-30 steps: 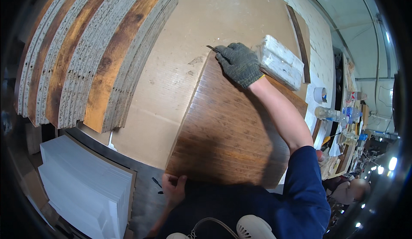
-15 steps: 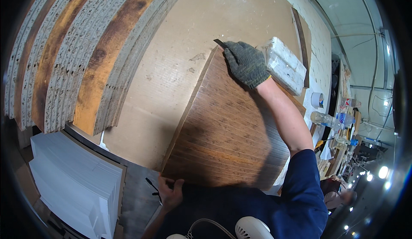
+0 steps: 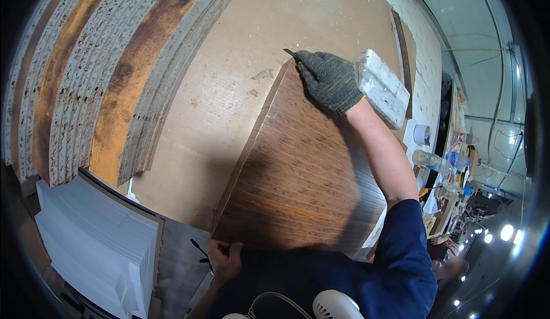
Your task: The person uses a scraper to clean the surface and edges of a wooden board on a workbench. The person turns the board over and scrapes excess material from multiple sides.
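Wood-grain panels [image 3: 309, 164], stacked with their edges roughly even, lie in front of me on a tan board. At the stack's far left corner is my right hand [image 3: 329, 81], in a dark grey knitted glove. Its fingers are closed on a thin dark strip [image 3: 290, 52], whose tip sticks out past the corner; the rest of it is hidden by the glove. My bare left hand [image 3: 225, 260] is at the near left corner, fingers against the panel edge and thumb raised apart.
Tall stacks of boards [image 3: 137, 72] stand on the left, above white sheets [image 3: 97, 244]. A white wrapped block [image 3: 384, 87] sits right of my glove, near a long dark strip [image 3: 403, 61]. A tape roll [image 3: 422, 134] and bottles [image 3: 432, 161] line the right side; another person [image 3: 447, 261] is beyond.
My gloved right hand has turned slightly, and the dark strip now shows as a narrower sliver at the corner. My left hand stays at the near corner. The view has shifted a little.
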Action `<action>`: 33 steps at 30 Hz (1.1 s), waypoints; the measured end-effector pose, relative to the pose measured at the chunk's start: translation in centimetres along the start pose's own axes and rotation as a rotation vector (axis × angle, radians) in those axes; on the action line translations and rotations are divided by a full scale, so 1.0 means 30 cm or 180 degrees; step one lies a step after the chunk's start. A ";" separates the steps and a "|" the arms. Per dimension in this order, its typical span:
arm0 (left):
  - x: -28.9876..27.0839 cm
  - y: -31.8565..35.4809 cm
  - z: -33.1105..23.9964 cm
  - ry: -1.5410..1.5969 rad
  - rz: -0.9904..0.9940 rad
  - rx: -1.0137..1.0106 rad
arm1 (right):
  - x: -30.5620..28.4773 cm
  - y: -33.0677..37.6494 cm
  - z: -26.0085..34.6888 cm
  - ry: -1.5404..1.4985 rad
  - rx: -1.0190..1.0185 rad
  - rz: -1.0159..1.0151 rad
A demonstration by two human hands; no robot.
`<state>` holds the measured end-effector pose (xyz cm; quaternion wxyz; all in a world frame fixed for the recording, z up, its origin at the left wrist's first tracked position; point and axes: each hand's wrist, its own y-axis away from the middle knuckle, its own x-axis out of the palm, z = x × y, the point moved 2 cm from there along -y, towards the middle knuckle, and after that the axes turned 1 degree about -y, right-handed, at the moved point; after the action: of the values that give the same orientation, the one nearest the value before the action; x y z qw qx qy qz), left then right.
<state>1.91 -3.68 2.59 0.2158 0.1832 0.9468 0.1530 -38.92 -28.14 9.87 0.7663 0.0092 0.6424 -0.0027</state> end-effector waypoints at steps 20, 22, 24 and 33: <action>-0.001 0.031 0.019 -0.0175 0.0064 -0.0374 | 0.078 0.039 -0.045 0.0241 -0.0176 -0.0321; 0.004 0.030 0.025 -0.0103 0.0042 -0.0320 | 0.034 0.033 0.024 0.0291 -0.0269 -0.0628; 0.011 0.027 0.030 0.0019 -0.0024 -0.0181 | 0.018 0.045 0.116 0.0156 -0.0662 0.0753; 0.011 0.035 0.027 0.0048 -0.0286 -0.0396 | 0.003 0.060 0.105 -0.0190 -0.0266 0.0011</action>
<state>2.31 -2.45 2.17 0.2263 0.1256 0.9443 0.2031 -35.78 -26.41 10.34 0.7848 -0.0219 0.6189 0.0252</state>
